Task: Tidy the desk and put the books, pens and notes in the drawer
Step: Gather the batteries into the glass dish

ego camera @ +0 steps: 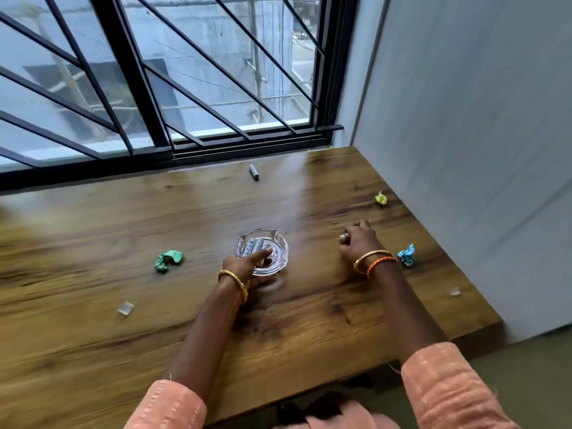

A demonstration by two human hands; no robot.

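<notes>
My left hand grips the near rim of a clear glass dish in the middle of the wooden desk; two grey batteries lie inside it. My right hand rests on the desk to the right, fingers closed around a small grey battery whose end sticks out. Another grey battery lies near the window. Crumpled notes are scattered about: a green one left of the dish, a yellow one at the far right, a blue one beside my right wrist.
Two small clear pieces lie on the desk, one at the near left and one by the right edge. A barred window runs along the back. A grey wall closes the right side. The image is motion-blurred.
</notes>
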